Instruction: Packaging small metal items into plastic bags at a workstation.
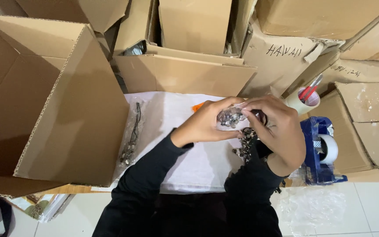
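Observation:
My left hand (208, 122) and my right hand (277, 127) meet over a white cloth-covered surface (189, 162). Together they grip a small clear plastic bag of silvery beaded trinkets (231, 117). More dark beaded pieces (244, 142) hang below my right hand. Both arms are in black sleeves. Another clear bag with a black cord and beads (131, 136) lies flat on the cloth to the left, apart from my hands.
A large open cardboard box (44, 109) stands at the left. Stacked cardboard boxes (185, 66) line the back and right. A blue tape dispenser (321, 151) and a cup with red-handled scissors (305, 98) sit at the right. White tiled floor (365, 206) lies below.

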